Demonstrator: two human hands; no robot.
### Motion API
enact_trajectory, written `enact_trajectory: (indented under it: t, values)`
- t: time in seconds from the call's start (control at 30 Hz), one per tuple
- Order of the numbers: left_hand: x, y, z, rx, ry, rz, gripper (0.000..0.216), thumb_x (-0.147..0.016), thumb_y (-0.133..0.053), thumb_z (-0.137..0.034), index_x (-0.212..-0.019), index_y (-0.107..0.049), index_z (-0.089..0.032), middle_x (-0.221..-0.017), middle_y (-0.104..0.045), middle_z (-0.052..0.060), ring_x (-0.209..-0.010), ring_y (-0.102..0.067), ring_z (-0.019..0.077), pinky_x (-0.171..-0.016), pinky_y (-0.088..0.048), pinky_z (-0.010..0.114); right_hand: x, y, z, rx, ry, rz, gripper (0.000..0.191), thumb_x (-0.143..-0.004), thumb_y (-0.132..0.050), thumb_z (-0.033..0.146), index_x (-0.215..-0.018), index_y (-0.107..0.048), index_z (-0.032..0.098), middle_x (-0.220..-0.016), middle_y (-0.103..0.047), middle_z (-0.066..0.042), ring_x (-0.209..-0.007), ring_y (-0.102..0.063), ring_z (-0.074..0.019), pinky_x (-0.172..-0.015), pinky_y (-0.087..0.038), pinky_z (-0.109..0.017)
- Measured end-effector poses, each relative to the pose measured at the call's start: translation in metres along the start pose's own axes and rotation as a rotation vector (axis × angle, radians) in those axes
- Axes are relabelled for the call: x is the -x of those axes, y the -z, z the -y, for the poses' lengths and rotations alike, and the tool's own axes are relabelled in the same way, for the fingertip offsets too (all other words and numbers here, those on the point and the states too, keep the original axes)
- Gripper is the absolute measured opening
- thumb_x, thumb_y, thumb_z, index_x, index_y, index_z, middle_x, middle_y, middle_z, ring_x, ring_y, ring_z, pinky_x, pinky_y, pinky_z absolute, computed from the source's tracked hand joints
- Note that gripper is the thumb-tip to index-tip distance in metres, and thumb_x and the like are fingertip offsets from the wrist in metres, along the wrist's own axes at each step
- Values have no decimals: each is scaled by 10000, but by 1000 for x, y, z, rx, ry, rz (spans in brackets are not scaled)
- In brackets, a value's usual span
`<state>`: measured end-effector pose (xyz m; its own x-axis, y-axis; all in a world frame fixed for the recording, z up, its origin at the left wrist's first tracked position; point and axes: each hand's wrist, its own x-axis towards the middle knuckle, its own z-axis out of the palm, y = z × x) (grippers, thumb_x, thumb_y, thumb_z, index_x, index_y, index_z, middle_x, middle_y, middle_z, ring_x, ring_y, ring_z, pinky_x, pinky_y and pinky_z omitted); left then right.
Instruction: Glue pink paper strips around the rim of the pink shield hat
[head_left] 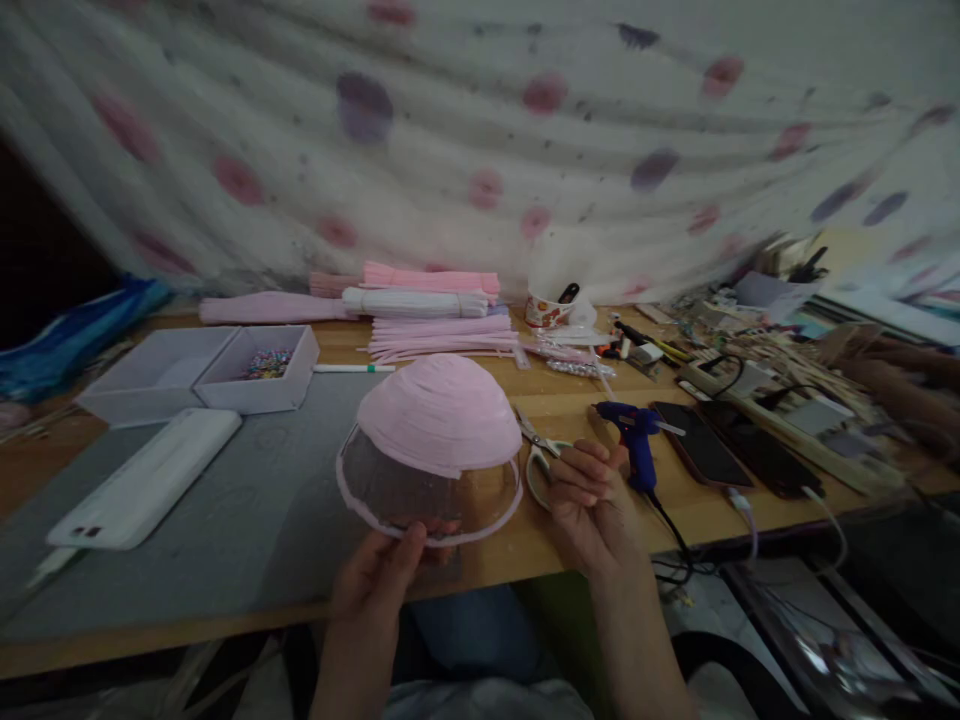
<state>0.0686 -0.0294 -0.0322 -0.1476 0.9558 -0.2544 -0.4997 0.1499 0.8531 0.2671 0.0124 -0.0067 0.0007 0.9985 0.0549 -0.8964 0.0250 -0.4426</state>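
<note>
A clear plastic dome is covered on its upper part with rows of pale pink strips, and one more pink strip runs along its rim. My left hand grips the near rim, thumb on top and fingers seen through the clear wall. Between the rim and the covered part, the plastic is bare. To the right of the dome, my right hand is raised with its fingers curled closed; whether anything is inside them is hidden. Just behind that hand lie scissors, partly covered by it. A blue glue gun rests to its right.
Bundles of pink and white strips lie at the back. At left are a white two-part box with beads, a white power bank and a grey mat. Phones, cables and a power strip crowd the right.
</note>
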Motion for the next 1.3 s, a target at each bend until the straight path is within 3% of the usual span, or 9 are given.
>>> enact_trajectory:
  t: [0.3, 0.43, 0.57, 0.7, 0.8, 0.97, 1.03, 1.17, 1.3]
  values:
    - [-20, 9, -4, 142, 64, 41, 305, -523, -934, -388, -640, -757, -169, -727, -788, 50, -690, -742, 148, -666, -594, 182, -5, 3, -13, 452, 152, -130, 217, -655, -896, 299, -712, -713, 198, -578, -595, 49, -493, -503, -47, -458, -448, -137]
    - [-24, 3, -16, 156, 51, 0, 360, -444, -956, -400, -629, -761, -160, -687, -780, 64, -593, -718, 139, -607, -595, 184, 0, 2, -18, 675, 275, -179, 255, -678, -875, 226, -908, -770, 265, -802, -744, 10, -726, -654, -100, -653, -519, -179]
    - [-27, -2, -27, 145, 39, -48, 386, -395, -964, -398, -634, -762, -174, -659, -766, 18, -546, -692, 114, -567, -586, 177, 15, -19, -25, 1274, 538, -14, 68, -826, -742, 270, -884, -770, 294, -902, -748, -3, -887, -673, -172, -788, -523, -285]
    - [-26, -6, -26, 80, 10, -37, 392, -417, -950, -442, -631, -755, -177, -654, -751, 8, -592, -696, 123, -582, -578, 188, 16, -39, -46, 1589, 538, 226, 228, -864, -700, 307, -1075, -729, 227, -1039, -740, -73, -993, -665, -239, -845, -523, -361]
    - [-23, -7, -21, 31, 5, -20, 404, -449, -934, -471, -654, -763, -167, -634, -739, 19, -611, -698, 140, -603, -572, 207, 7, -44, -63, 1623, 421, 283, 243, -927, -591, 271, -1131, -700, 197, -1074, -743, -98, -1011, -675, -248, -840, -533, -372]
    - [-22, -5, -18, -6, 1, -4, 389, -502, -917, -466, -700, -773, -164, -663, -741, 23, -623, -697, 146, -615, -568, 224, 3, -41, -72, 1436, 127, 188, 152, -899, -625, 253, -845, -766, 234, -764, -771, -1, -687, -714, -169, -612, -530, -254]
    - [-23, -5, -19, 37, 6, -27, 376, -471, -932, -447, -663, -763, -171, -652, -742, 12, -578, -686, 133, -580, -568, 213, 6, -39, -67, 1405, 181, 90, 141, -877, -658, 272, -797, -768, 236, -714, -769, 13, -626, -710, -157, -569, -520, -233]
    - [-27, -6, -23, 94, 22, -45, 365, -424, -953, -417, -630, -758, -187, -635, -748, -1, -567, -697, 121, -568, -576, 179, 11, -33, -47, 1607, 482, -9, 176, -876, -648, 321, -769, -766, 248, -694, -770, 5, -589, -709, -168, -528, -512, -242]
    - [-29, -4, -25, 120, 30, -59, 382, -402, -963, -397, -634, -764, -167, -653, -766, 34, -582, -717, 140, -570, -593, 179, 8, -23, -15, 1611, 643, -168, 209, -938, -575, 377, -946, -750, 262, -761, -782, -7, -667, -747, -187, -624, -584, -280]
